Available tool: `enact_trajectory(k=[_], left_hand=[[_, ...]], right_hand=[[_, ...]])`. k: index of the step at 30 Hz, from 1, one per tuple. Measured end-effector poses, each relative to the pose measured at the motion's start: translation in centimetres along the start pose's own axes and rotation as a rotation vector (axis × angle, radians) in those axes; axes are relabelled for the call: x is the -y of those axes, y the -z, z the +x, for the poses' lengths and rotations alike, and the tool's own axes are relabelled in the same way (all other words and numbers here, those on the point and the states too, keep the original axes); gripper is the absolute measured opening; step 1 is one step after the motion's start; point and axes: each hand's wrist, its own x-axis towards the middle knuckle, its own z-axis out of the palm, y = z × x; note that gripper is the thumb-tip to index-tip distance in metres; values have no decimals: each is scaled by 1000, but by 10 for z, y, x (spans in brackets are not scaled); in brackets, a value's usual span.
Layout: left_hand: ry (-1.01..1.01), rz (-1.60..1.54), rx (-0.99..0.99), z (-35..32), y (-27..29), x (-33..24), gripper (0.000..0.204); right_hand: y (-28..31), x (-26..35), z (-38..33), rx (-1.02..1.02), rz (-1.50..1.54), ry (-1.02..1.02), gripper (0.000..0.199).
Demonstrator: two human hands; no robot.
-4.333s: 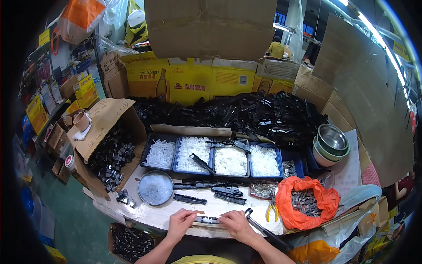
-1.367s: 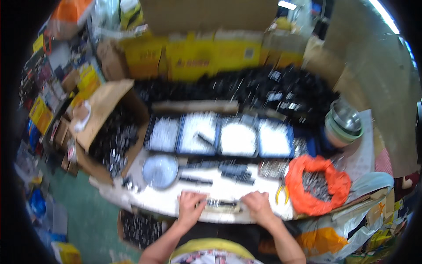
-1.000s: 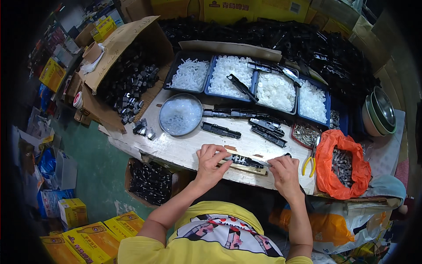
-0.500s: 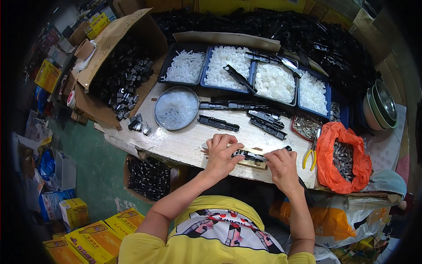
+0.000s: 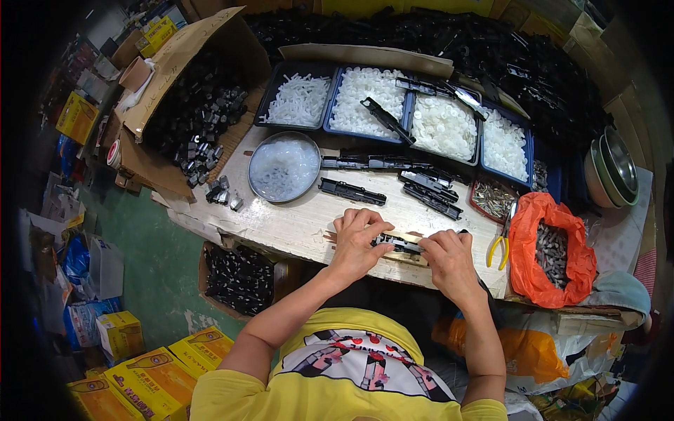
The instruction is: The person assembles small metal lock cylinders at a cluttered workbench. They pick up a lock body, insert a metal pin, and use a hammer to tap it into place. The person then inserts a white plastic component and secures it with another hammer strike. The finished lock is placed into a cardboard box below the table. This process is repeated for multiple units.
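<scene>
At the table's near edge, a narrow black-and-metal assembly [image 5: 400,243] lies on a small wooden block [image 5: 406,259]. My left hand [image 5: 356,245] is closed around its left end, thumb and fingers pinching it. The fingers of my right hand [image 5: 449,261] are bunched on its right end; whatever small piece they may hold is hidden. Beyond my hands lie similar black assemblies, a single one [image 5: 352,191] and a pair [image 5: 432,195]. A round metal dish [image 5: 250,171] holds small translucent pieces.
Blue trays [image 5: 328,121] of white plastic parts line the back. At left stands a cardboard box [image 5: 165,88] of dark metal pieces. Yellow-handled pliers [image 5: 498,251] lie beside an orange bag [image 5: 521,270] of metal parts at right. Black parts [image 5: 435,35] pile up behind.
My right hand's fingers have drawn in and sit slightly higher over the assembly's right end. My left hand keeps its grip. The whole view has shifted slightly.
</scene>
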Motion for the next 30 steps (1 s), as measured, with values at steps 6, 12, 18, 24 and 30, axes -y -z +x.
enact_trajectory(k=[6, 12, 18, 24, 30], left_hand=[[-4, -3, -8, 0, 0, -1, 32], [-22, -9, -38, -1, -1, 0, 31], [-74, -5, -70, -3, -3, 2, 18], [-161, 36, -85, -4, -4, 2, 9], [-230, 110, -89, -7, -4, 3, 7]], right_hand=[[-6, 0, 1, 9, 8, 6, 26], [-9, 2, 3, 17, 24, -8, 26], [-11, 0, 1, 16, 51, -10, 27], [-16, -5, -2, -65, -3, 33, 28], [-25, -11, -10, -156, -154, 163, 28]])
